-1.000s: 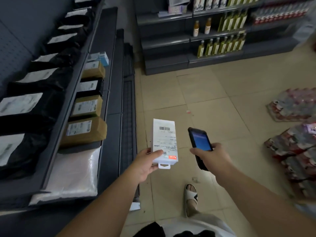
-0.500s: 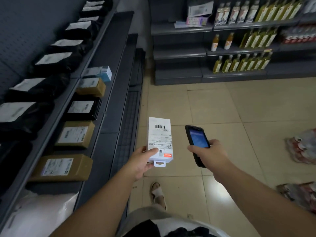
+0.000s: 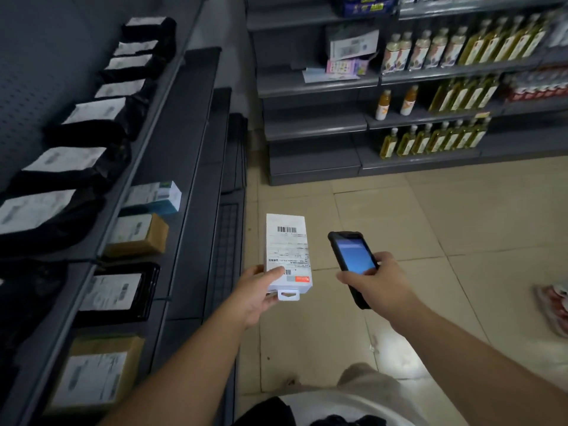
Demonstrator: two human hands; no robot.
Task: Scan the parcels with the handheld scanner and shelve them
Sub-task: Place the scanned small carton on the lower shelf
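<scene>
A small white parcel box (image 3: 288, 247) with a barcode label and an orange patch is held flat, label up, over the tiled floor. My left hand (image 3: 258, 293) grips its near end, thumb on the label. To its right, my right hand (image 3: 373, 282) holds the black handheld scanner (image 3: 352, 256), its blue screen lit and its top end pointing away from me. The grey shelf unit (image 3: 184, 192) on the left carries several labelled parcels: black bags (image 3: 61, 216) on the upper tier, brown boxes (image 3: 138, 235) and a black-edged parcel (image 3: 116, 292) on the lower one.
A white and blue box (image 3: 156, 196) lies further along the lower shelf, with bare shelf beyond it. A second shelf unit (image 3: 313, 124) ahead holds rows of bottles (image 3: 436, 139). Red plastic-wrapped packs (image 3: 556, 305) lie on the floor at the right edge.
The view has moved forward along the left shelf, so the parcels there slid toward me. Both hands keep the same hold on the box and the scanner, side by side.
</scene>
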